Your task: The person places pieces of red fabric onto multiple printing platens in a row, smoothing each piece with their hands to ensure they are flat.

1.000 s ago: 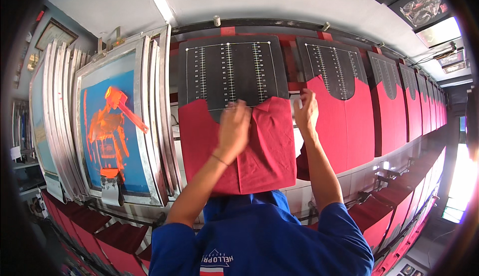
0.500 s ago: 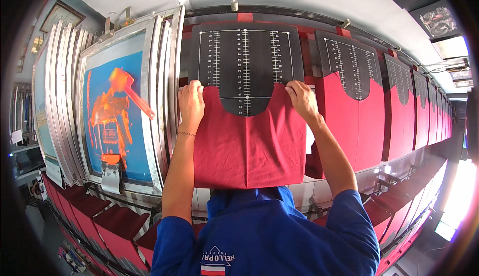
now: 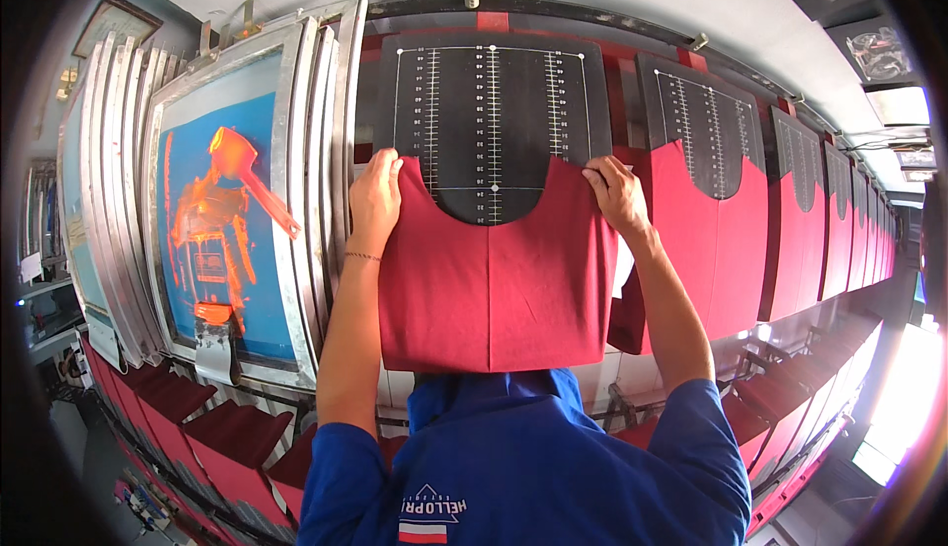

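Note:
A dark red cut fabric panel (image 3: 494, 294) with a scooped neckline lies over a black printing board (image 3: 464, 117) marked with white ruled scales. My left hand (image 3: 375, 198) is closed on the panel's upper left corner, at the board's left edge. At the board's right edge my right hand (image 3: 620, 195) pinches the upper right corner between thumb and fingers. The cloth is drawn out sideways and lies nearly smooth, with a crease down its middle. Its lower end reaches the board's near end.
To the left lean several framed printing screens; the front blue screen (image 3: 227, 220) carries orange ink, an orange scoop (image 3: 235, 156) and an ink-tipped scraper (image 3: 217, 349). On the right, a row of similar boards holds red panels (image 3: 706, 250). More red-covered boards (image 3: 237, 432) stand below left.
My right hand has moved outward to the right and my left hand slightly up and left. The neckline has widened, and the wrinkles in the cloth have mostly smoothed out.

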Demonstrator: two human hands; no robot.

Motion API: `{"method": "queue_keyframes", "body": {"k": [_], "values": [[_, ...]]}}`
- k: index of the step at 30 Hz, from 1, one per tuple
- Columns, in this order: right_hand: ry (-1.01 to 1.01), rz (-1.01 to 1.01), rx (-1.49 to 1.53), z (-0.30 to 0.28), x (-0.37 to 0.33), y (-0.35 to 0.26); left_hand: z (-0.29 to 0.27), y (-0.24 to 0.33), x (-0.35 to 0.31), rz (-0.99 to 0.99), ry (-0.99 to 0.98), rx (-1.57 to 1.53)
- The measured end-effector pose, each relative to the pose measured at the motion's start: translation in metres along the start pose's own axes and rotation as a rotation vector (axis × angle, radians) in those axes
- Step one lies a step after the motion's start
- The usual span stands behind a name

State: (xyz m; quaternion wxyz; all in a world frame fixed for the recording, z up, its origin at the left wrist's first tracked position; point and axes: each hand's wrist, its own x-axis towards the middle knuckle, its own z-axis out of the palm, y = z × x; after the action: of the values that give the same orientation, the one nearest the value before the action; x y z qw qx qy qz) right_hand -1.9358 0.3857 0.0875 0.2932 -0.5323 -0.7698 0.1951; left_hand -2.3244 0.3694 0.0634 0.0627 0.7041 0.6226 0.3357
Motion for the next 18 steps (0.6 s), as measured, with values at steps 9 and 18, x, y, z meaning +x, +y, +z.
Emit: {"method": "queue_keyframes", "body": {"k": [9, 18], "values": [[0.077, 0.0, -0.132, 0.008, 0.03, 0.014, 0.0, 0.002, 0.041, 0.068, -0.079, 0.135], [0.112, -0.039, -0.184, 0.019, 0.045, 0.025, 0.01, -0.01, 0.06, 0.135, -0.119, 0.222]]}}
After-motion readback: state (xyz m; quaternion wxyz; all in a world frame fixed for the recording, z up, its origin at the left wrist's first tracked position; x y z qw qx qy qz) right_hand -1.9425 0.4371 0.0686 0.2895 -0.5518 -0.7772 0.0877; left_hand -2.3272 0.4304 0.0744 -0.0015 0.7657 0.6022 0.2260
